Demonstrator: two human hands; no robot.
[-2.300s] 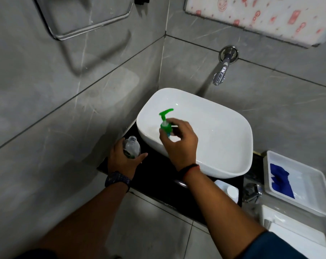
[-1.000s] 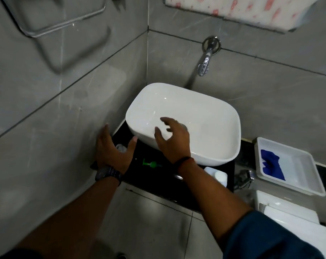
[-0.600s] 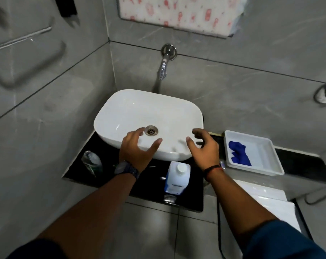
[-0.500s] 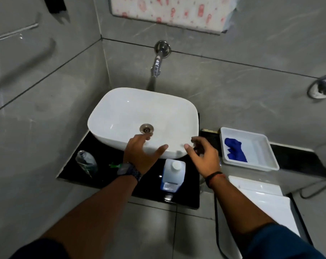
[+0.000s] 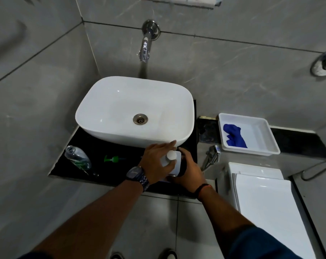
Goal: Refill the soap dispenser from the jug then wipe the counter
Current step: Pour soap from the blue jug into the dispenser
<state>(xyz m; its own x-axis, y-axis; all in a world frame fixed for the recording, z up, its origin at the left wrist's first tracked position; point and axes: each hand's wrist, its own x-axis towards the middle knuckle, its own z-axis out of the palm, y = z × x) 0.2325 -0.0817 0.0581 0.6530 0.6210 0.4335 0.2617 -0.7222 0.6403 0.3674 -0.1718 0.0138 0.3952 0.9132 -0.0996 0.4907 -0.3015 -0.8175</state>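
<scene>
The white jug (image 5: 174,161) with a white cap stands on the black counter (image 5: 106,152) in front of the basin. My left hand (image 5: 157,162) wraps its left side. My right hand (image 5: 186,169) holds its right side and base. The clear soap dispenser bottle (image 5: 78,158) stands open, without its pump, at the counter's left end. Its green pump head (image 5: 111,159) lies flat on the counter between the bottle and my left hand. A blue cloth (image 5: 233,135) lies in a white tray (image 5: 261,146) at the right.
A white basin (image 5: 121,131) with a metal drain takes up most of the counter, under a wall tap (image 5: 146,47). A chrome hose fitting (image 5: 211,156) sits beside the counter's right edge. A white toilet cistern lid (image 5: 267,199) is at lower right. Grey tiled walls close in left and behind.
Earlier my right hand lifted the green pump out of the bottle and it ended up lying on the counter. Both hands then moved right and closed around the jug.
</scene>
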